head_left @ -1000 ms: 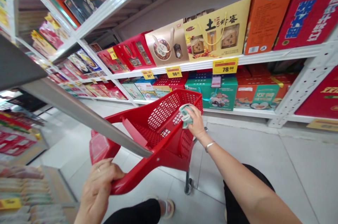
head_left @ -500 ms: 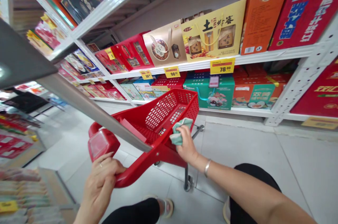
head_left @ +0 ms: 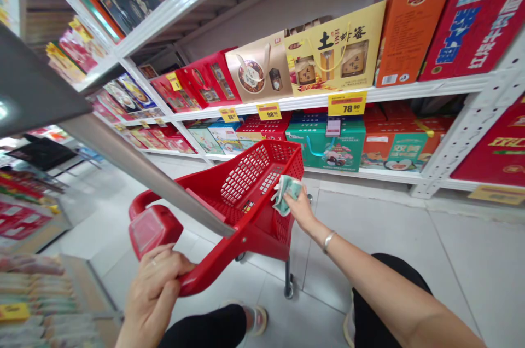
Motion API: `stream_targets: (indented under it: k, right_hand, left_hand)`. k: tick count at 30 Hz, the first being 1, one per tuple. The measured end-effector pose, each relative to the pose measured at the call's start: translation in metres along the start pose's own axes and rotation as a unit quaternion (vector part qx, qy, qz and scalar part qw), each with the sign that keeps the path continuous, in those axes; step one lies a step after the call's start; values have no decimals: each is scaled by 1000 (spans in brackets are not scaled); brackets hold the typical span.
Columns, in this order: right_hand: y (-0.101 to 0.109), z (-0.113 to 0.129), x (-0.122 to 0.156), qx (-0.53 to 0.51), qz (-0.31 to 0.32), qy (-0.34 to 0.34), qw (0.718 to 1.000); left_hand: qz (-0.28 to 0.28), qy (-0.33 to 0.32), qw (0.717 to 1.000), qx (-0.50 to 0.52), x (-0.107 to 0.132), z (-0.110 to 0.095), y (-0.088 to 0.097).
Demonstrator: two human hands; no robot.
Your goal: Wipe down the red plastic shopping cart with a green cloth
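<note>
The red shopping cart [head_left: 262, 241] stood on the pale tiled floor [head_left: 410, 238] near the middle of the head view, the only one; clock directions here ran from the cart's middle. At 8 o'clock the left hand [head_left: 158, 279] had its fingers curled around the handle [head_left: 205, 270]. Between 2 and 3 o'clock the fingers of the right hand [head_left: 301, 207] gripped a crumpled green cloth [head_left: 281, 195] at the near rim; whether it pressed on the rim could not be told. A grey bar [head_left: 159, 180] slanted in from 10 o'clock, hiding part of the basket. At 2 o'clock, beyond the cart's far end, a green gift box [head_left: 344, 145] sat on the lower shelf [head_left: 394, 175].

Rolling looked the likeliest trouble: the cart rode on wheels, so a hard push from the right hand could swing it if the left hand slackened, and its far end might knock the gift box. The near wheel [head_left: 289, 289] could also run onto the shoe [head_left: 258, 320] close by. A loose fold of cloth might snag in the mesh [head_left: 283, 230] and pull free.
</note>
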State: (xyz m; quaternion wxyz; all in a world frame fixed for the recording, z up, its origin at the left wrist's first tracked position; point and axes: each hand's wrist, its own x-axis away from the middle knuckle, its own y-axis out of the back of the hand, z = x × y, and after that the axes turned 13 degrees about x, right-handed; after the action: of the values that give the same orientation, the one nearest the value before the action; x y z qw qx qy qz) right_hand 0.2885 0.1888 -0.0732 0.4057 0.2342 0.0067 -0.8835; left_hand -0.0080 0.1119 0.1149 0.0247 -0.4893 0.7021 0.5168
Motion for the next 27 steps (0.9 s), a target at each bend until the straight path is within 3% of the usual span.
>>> stream_targets:
  k: [4,7,11,14,16,19,22,24,27]
  right_hand:
    - [-27,12,34,47,15,34,998]
    - [-32,30,69,61,36,52,996]
    - [-17,49,98,49,95,120,987]
    - [2,59,90,28,128,206,970]
    - [12,64,72,28,109,256,960]
    - [16,72,43,61,67,303,949]
    - [3,79,22,128,92,331,930]
    - [-12,81,13,176,140,360,906]
    - [-29,75,0,226,170,368,886]
  left_hand:
    - [15,-10,1000,-2,-4,-1,-3]
    - [9,-6,1000,-1,-5,6,-2]
    - [13,7,1000,-10,-4,25,10]
    - [26,2,996,-80,0,28,21]
    - [-5,-18,987,-158,2,18,21]
    - [-53,-82,975,-200,-2,-6,0]
    - [1,-145,978,-152,-25,-19,-42]
    - [6,-116,980,-159,-46,-14,-73]
    - [7,10,973,-231,-73,8,-110]
